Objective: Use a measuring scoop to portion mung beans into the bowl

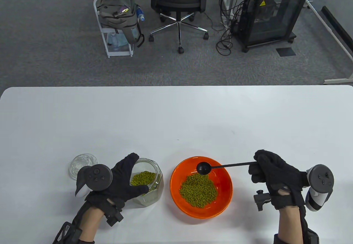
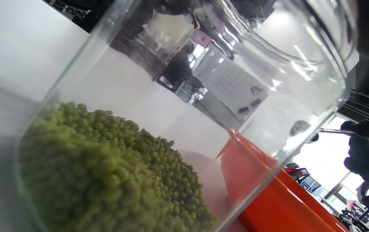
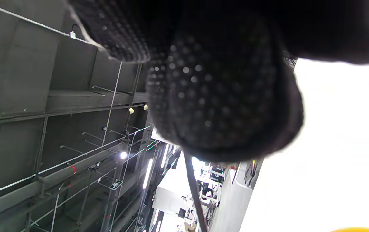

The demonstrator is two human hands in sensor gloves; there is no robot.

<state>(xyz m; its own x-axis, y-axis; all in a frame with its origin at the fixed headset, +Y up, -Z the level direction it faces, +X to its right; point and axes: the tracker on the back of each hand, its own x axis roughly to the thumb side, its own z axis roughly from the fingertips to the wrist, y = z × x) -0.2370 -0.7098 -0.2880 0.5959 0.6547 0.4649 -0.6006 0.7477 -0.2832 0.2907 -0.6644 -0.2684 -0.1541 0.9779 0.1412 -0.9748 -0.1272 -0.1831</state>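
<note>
Table view: right hand (image 1: 271, 176) grips the handle end of the black measuring scoop (image 1: 204, 168), its head turned over above the orange bowl (image 1: 176, 183), which already holds a heap of mung beans (image 1: 198, 190); left hand (image 1: 121, 178) curls round the open glass jar (image 1: 154, 193), lid (image 1: 81, 165) set just beside on the surface (image 1: 176, 117). Portioning looks well under way, with more scoops possible. Left wrist view alone shows how much stock remains in the jar, a sloped pile; right wrist view gives mostly glove and handle.
</note>
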